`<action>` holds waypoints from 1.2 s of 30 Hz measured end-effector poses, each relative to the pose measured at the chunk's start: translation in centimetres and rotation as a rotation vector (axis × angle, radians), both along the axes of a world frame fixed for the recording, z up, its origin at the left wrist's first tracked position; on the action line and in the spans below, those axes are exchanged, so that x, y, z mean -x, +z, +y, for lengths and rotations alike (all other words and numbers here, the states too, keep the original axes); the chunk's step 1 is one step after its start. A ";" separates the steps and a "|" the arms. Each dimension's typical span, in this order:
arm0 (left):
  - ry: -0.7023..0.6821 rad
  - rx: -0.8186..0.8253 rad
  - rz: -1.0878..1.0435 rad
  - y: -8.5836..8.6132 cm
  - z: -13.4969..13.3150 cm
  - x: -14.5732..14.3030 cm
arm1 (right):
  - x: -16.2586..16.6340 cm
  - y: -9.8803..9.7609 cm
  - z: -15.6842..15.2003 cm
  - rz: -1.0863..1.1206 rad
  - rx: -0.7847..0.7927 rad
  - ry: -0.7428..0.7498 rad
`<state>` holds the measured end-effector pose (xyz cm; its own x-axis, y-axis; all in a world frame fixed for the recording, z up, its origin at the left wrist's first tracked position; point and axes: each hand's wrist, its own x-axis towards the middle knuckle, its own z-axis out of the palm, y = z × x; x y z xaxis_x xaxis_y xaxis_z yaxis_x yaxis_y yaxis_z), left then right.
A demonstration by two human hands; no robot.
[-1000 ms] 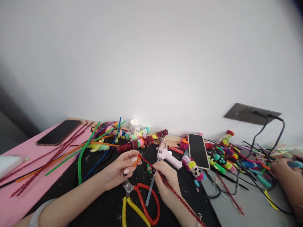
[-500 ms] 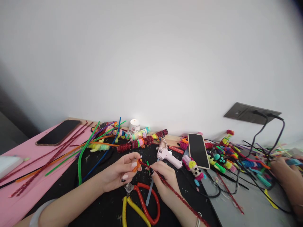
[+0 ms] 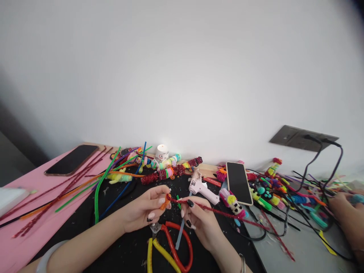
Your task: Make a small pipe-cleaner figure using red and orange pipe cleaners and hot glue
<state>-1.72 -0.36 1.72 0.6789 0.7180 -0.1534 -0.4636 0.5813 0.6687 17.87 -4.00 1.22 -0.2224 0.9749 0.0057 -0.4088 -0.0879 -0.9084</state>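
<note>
My left hand [image 3: 142,207] is closed, pinching a small orange pipe cleaner piece [image 3: 165,203] between thumb and fingers. A long glittery red pipe cleaner [image 3: 224,213] runs from that piece to the right. My right hand [image 3: 203,223] pinches the red pipe cleaner between thumb and fingers, close to the orange piece. Just below the hands lie a red-handled tool [image 3: 190,242] and a yellow-handled tool [image 3: 166,254], their heads partly hidden by my left hand. Behind my right hand lies a pale pink glue gun [image 3: 203,190] with a clear glue stick [image 3: 180,235] in its back.
A dark phone [image 3: 72,160] and loose pipe cleaners [image 3: 64,191] lie on the left. A white paper cup [image 3: 162,152] stands by the wall. On the right are a second phone [image 3: 239,182], a pile of pipe cleaner figures [image 3: 270,191], cables [image 3: 305,167] and another person's hand [image 3: 342,208].
The free length of the red pipe cleaner has swung up, from slanting down over my right forearm to pointing right. My right hand has turned and its grip has shifted.
</note>
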 end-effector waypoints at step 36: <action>-0.061 -0.182 0.114 -0.5 0.0 -0.7 | 0.5 -0.5 0.0 -0.018 0.142 0.043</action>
<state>-1.01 -0.41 1.19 0.7079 0.6987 -0.1035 -0.3464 0.4711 0.8112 17.37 -4.04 0.67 -0.2632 0.9551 -0.1357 -0.3858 -0.2331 -0.8927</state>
